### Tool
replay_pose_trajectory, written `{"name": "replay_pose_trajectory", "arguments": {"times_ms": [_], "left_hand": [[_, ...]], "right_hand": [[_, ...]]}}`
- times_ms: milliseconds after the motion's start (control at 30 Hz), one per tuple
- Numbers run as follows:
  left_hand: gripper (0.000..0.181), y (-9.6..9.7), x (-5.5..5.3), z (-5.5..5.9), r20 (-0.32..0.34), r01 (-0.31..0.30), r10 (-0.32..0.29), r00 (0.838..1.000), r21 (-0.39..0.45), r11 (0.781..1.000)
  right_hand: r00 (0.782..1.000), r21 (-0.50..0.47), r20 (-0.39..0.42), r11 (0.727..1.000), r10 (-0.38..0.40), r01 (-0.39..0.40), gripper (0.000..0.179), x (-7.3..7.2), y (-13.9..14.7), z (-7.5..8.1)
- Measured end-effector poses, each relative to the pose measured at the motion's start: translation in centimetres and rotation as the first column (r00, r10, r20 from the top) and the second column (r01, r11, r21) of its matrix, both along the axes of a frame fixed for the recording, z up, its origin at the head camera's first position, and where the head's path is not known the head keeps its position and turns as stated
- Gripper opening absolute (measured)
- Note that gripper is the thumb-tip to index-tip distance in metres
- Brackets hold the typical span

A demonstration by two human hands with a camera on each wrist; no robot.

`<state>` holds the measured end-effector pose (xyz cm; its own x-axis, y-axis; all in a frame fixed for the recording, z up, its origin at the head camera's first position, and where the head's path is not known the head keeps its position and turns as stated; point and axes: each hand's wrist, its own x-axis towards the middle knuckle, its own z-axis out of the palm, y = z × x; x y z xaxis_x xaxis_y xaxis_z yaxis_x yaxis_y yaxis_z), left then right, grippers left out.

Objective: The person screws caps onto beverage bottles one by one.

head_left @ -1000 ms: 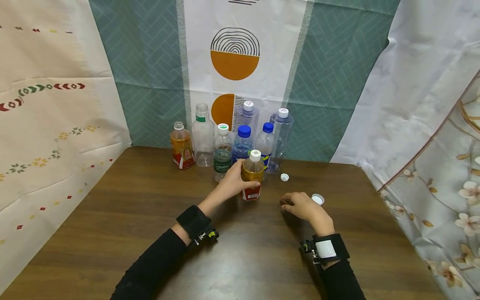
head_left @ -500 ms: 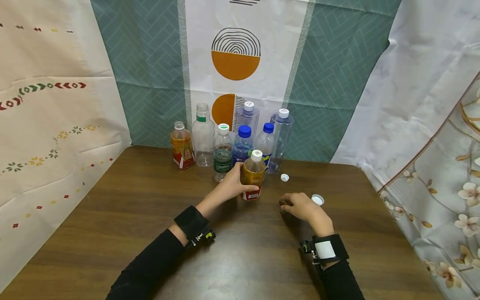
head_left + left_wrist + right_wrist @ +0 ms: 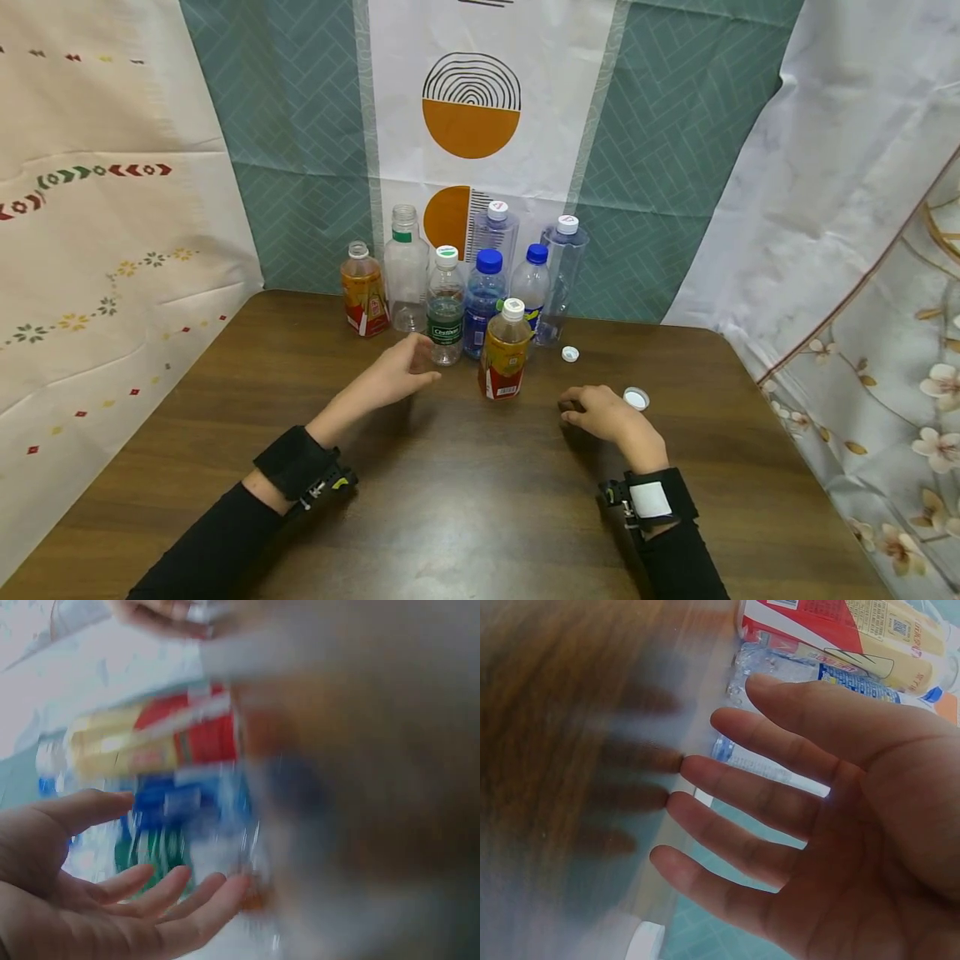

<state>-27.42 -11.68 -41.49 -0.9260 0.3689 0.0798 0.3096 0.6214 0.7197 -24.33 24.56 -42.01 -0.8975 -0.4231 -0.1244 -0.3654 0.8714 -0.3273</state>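
Left hand [image 3: 386, 379] has left the capped orange-and-red bottle [image 3: 504, 354] and shifted toward the tabletop's [image 3: 465, 492] left edge, fingers apart, loosely bent, gripping nothing. Nearer the right edge, the right hand [image 3: 603, 412] lies relaxed, fingers slightly bent, also holding nothing. Between them the bottle stands upright, barcode [image 3: 507, 390] and QR code [image 3: 899, 627] showing, small print unreadable. Toward the far edge, beside the left fingertips, a green-labelled bottle [image 3: 446, 304] reads "C'estbon".

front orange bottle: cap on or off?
On. In the head view, a white cap covers the neck of the front orange bottle; whether it's screwed tight, I can't tell.
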Motion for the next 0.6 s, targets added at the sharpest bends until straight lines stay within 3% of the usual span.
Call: {"name": "replay_pose_trajectory", "arguments": {"times_ms": [100, 200, 300, 400, 500, 600], "left_hand": [[0.054, -2.9, -1.2, 1.0, 0.007, -0.052, 0.053, 0.999, -0.073, 0.996], [0.065, -5.7, -3.2, 2.0, 0.039, -0.11, 0.118, 0.992, -0.158, 0.981], [0.077, -8.1, -5.4, 2.7, 0.046, -0.197, 0.208, 0.977, -0.175, 0.965], [0.088, -9.8, -7.2, 3.0, 0.038, -0.302, 0.309, 0.95, -0.123, 0.945], [0.098, -10.7, -8.9, 3.1, 0.041, -0.368, 0.371, 0.928, -0.059, 0.928], [0.105, -10.9, -10.3, 2.9, 0.071, -0.351, 0.348, 0.935, 0.042, 0.935]], "right_hand": [[1.0, 0.005, 0.001, 1.0, 0.005, -0.005, 0.033, 0.0, 0.0, 0.2], [1.0, 0.001, -0.004, 1.0, 0.009, -0.009, 0.033, 0.0, 0.0, 0.2], [1.0, 0.001, -0.008, 1.0, 0.015, -0.015, 0.033, 0.0, 0.0, 0.3], [1.0, -0.004, 0.001, 1.0, 0.015, -0.015, 0.033, 0.1, -0.1, 0.3], [1.0, -0.008, 0.013, 1.0, 0.021, -0.021, 0.034, 0.2, 0.0, 0.2], [1.0, -0.008, 0.015, 1.0, 0.017, -0.017, 0.034, 0.3, 0.1, 0.2]]}}
